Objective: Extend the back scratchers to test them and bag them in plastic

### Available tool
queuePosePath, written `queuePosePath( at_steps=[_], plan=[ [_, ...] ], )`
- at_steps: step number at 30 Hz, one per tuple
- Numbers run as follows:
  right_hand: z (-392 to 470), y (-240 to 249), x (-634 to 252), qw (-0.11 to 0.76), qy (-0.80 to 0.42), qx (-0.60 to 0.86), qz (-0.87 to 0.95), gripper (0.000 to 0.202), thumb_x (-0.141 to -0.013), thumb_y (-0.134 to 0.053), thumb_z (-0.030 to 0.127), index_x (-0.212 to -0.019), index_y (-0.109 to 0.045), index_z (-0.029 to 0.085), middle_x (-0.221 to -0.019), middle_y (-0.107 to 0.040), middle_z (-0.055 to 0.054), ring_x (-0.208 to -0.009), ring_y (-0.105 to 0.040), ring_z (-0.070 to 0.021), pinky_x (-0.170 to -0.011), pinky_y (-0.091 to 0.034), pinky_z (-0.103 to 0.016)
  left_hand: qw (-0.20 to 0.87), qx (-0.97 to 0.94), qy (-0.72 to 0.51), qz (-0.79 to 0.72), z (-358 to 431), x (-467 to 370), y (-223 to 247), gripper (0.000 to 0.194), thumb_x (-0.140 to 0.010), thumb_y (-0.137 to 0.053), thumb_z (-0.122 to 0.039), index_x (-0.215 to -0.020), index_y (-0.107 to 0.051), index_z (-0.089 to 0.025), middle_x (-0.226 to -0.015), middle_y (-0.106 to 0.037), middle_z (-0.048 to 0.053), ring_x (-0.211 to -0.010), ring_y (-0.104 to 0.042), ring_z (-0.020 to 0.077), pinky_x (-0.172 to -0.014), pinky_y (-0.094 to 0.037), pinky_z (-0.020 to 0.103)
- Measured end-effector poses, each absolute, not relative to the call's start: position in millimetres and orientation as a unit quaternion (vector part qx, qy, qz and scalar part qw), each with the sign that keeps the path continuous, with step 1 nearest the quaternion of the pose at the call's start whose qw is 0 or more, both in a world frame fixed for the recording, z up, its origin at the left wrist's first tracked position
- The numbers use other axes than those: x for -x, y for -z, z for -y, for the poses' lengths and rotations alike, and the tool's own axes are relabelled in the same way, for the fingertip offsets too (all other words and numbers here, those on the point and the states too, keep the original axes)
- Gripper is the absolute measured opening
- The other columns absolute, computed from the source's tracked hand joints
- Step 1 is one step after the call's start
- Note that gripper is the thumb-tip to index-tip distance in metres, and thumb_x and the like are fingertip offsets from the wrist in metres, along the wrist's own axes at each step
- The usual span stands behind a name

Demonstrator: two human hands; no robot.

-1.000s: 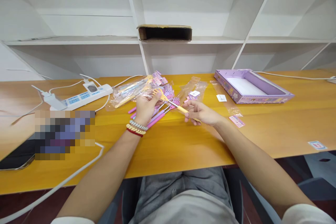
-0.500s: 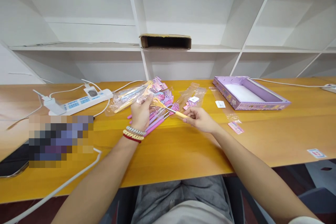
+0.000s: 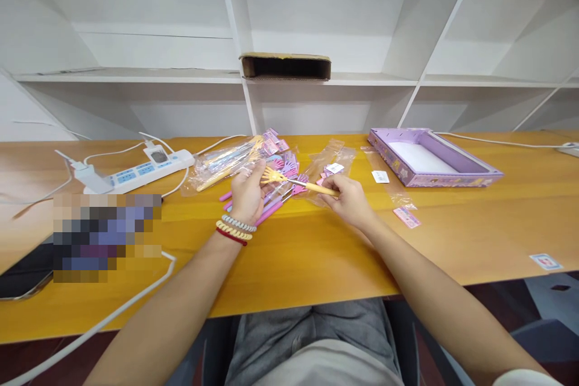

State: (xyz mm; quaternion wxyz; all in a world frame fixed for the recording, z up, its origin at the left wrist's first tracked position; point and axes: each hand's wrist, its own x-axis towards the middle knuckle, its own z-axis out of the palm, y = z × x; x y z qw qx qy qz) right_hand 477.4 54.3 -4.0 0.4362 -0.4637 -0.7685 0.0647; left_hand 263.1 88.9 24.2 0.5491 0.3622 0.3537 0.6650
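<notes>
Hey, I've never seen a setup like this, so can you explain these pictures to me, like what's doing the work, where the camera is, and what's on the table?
There's no machine here, just two bare human hands. One camera, worn on the head, looks forward and down, so you see roughly what the wearer sees.

The right hand holds a yellow stick by its handle. The left hand is at the stick's splayed, finger-like end; I can't tell whether it grips it.

On the wooden table, pink and purple sticks lie by the left hand, with clear plastic packages behind them. Further left is a white power strip; to the right is an open purple box. White shelves stand behind.
</notes>
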Motion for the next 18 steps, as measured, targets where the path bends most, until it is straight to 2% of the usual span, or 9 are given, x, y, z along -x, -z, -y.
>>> queuePosePath(
  at_steps=[7, 18],
  plan=[
    [-52.3, 2.9, -472.5, 0.414, -0.097, 0.517, 0.743, 0.014, -0.077, -0.060, 0.031, -0.076, -0.051, 0.020, -0.072, -0.060, -0.002, -0.063, -0.051, -0.0145, -0.060, -0.038, -0.026, 0.546, -0.359, -0.680, -0.332, -87.3, -268.5, -21.4, 0.033, -0.073, -0.070, -0.042, -0.081, -0.059, -0.013, -0.073, -0.068, 0.004, -0.066, -0.068, 0.0140, -0.063, -0.058, 0.026],
    [-54.2, 5.7, -475.7, 0.412, -0.048, 0.518, 0.748, 0.008, -0.078, -0.056, 0.026, -0.078, -0.051, 0.020, -0.075, -0.060, -0.004, -0.065, -0.051, -0.0155, -0.061, -0.036, -0.027, 0.567, -0.376, -0.655, -0.328, -86.0, -270.1, -20.1, 0.032, -0.074, -0.069, -0.043, -0.083, -0.057, -0.015, -0.073, -0.069, 0.004, -0.066, -0.069, 0.0144, -0.064, -0.057, 0.025]
  ],
)
